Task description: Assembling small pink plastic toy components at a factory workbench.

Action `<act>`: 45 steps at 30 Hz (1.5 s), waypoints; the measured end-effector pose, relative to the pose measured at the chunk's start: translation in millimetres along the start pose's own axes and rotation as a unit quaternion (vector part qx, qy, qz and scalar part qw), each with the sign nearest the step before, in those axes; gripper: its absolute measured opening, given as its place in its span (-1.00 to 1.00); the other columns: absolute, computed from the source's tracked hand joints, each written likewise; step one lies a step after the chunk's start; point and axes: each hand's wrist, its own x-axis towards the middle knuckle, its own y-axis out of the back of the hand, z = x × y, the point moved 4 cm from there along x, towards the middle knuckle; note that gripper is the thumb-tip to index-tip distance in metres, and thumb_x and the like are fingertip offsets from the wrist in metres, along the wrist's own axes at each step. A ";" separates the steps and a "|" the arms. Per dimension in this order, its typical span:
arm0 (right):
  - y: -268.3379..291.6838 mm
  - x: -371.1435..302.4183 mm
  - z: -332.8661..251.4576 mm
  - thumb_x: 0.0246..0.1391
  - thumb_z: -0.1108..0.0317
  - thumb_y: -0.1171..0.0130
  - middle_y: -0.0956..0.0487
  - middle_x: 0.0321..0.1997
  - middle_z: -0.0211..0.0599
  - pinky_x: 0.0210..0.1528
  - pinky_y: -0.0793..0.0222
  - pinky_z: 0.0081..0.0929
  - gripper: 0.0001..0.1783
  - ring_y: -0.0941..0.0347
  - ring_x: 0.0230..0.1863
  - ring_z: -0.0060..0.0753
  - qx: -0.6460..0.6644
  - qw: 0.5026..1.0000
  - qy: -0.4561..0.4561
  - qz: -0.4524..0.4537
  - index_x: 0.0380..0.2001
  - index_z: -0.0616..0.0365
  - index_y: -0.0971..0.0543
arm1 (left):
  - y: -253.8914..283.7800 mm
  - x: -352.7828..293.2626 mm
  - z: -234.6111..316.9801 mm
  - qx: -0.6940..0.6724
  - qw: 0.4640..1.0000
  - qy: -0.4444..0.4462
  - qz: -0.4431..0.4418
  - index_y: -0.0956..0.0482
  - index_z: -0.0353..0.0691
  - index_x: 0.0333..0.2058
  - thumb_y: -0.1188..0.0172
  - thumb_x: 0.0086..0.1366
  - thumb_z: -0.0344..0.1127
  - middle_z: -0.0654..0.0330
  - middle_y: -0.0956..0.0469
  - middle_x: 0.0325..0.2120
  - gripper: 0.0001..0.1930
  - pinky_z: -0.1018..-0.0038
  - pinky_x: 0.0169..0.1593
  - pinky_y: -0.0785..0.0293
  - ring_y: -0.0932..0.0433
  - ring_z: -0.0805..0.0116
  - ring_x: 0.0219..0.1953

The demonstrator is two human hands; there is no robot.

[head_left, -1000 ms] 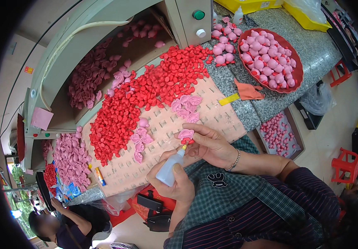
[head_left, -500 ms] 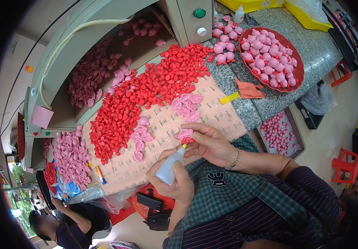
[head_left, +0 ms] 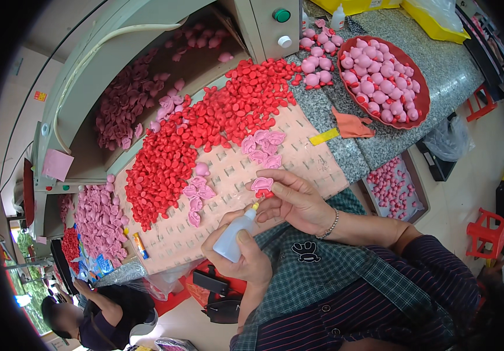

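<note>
My left hand (head_left: 251, 262) is wrapped round a translucent squeeze bottle (head_left: 232, 238) with a yellow nozzle, tilted up to the right. Between thumb and fingers of my right hand (head_left: 303, 206) is a small pink moulded piece (head_left: 262, 184) with a raised rim. A red piece (head_left: 265, 193) sits against its lower edge, in the same fingers. The bottle's nozzle points at these parts from just below, with a small gap. On the perforated pinkish mat (head_left: 299, 155) beyond lie similar pink pieces (head_left: 262, 151) and a second small cluster (head_left: 197, 193).
Behind the mat's clusters spreads a heap of red pieces (head_left: 223, 114). A machine opening (head_left: 141, 99) holds more pink parts. At right, a red bowl (head_left: 418, 88) of pink round figures stands on a granite counter (head_left: 439, 70). Another person (head_left: 111, 313) sits at lower left.
The bottle in my left hand has drawn back slightly down and left, its nozzle coming away from the red piece. My right hand keeps its hold, nearly still.
</note>
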 end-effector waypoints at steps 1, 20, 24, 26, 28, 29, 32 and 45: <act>-0.5 0.5 -0.1 0.42 0.29 0.14 -0.54 0.08 -0.16 0.06 -0.56 -0.13 -0.55 -0.59 0.02 -0.21 0.009 1.000 0.002 -0.009 0.31 0.12 -0.24 | 0.0 -0.5 -0.6 0.000 1.000 -0.001 0.000 -0.21 -0.41 -0.11 -0.08 0.34 -0.46 -0.25 -0.52 -0.24 -0.74 0.29 -0.03 -0.52 -0.58 0.11 -0.20; -1.7 -1.8 0.5 0.44 0.28 0.18 -0.46 0.18 -0.16 0.06 -0.55 -0.14 -0.54 -0.60 0.00 -0.20 0.007 1.000 0.010 0.019 0.33 0.09 -0.19 | -1.4 -4.4 -0.2 0.018 0.999 -0.040 -0.010 -0.20 -0.40 -0.10 -0.11 0.31 -0.50 -0.27 -0.51 -0.24 -0.71 0.28 -0.06 -0.53 -0.58 0.10 -0.21; -2.3 -1.5 0.2 0.44 0.27 0.17 -0.50 0.14 -0.17 0.06 -0.55 -0.14 -0.54 -0.60 0.00 -0.19 0.002 1.000 0.005 0.016 0.33 0.07 -0.19 | -0.5 -3.8 -2.2 0.016 0.999 -0.035 -0.014 -0.20 -0.39 -0.10 -0.11 0.31 -0.51 -0.27 -0.51 -0.24 -0.71 0.29 -0.06 -0.54 -0.59 0.10 -0.21; -2.0 -0.5 0.4 0.44 0.26 0.17 -0.51 0.12 -0.17 0.05 -0.54 -0.14 -0.54 -0.60 0.00 -0.19 0.003 1.000 0.004 0.017 0.33 0.06 -0.19 | -1.2 -3.4 -1.3 0.020 0.999 -0.036 -0.014 -0.20 -0.39 -0.10 -0.11 0.31 -0.51 -0.28 -0.51 -0.24 -0.71 0.30 -0.06 -0.53 -0.59 0.10 -0.21; -2.2 -0.7 1.9 0.43 0.25 0.17 -0.53 0.10 -0.19 0.05 -0.54 -0.13 -0.54 -0.60 0.00 -0.18 0.007 1.000 0.004 0.005 0.33 0.06 -0.19 | -0.7 -3.8 -0.2 0.026 0.999 -0.035 -0.016 -0.19 -0.39 -0.10 -0.11 0.31 -0.51 -0.28 -0.51 -0.24 -0.71 0.30 -0.06 -0.53 -0.59 0.10 -0.21; -2.5 -1.5 2.2 0.43 0.25 0.17 -0.53 0.10 -0.19 0.05 -0.54 -0.13 -0.54 -0.60 0.00 -0.18 0.008 1.000 0.003 0.006 0.33 0.06 -0.19 | -1.3 -3.5 0.2 0.022 0.999 -0.036 -0.021 -0.19 -0.39 -0.10 -0.11 0.31 -0.51 -0.28 -0.51 -0.25 -0.71 0.30 -0.06 -0.53 -0.58 0.10 -0.21; -1.7 -1.9 -0.3 0.43 0.25 0.16 -0.53 0.10 -0.19 0.05 -0.54 -0.14 -0.53 -0.60 -0.01 -0.19 0.001 1.000 0.003 0.022 0.33 0.06 -0.19 | -1.5 -4.3 -1.7 0.018 0.999 -0.035 -0.021 -0.19 -0.39 -0.10 -0.12 0.30 -0.52 -0.28 -0.51 -0.25 -0.70 0.30 -0.05 -0.53 -0.58 0.10 -0.21; -1.4 -4.5 -8.3 0.41 0.28 0.11 -0.42 0.26 -0.05 0.02 -0.56 -0.19 -0.51 -0.57 0.03 -0.09 0.022 0.999 0.001 0.039 0.35 0.01 -0.21 | 14.4 8.8 -56.6 -0.299 0.919 0.225 0.128 -0.34 -0.36 0.01 -0.11 0.41 -0.26 0.01 -0.56 -0.21 -0.66 0.26 -0.10 -0.58 -0.60 0.22 -0.22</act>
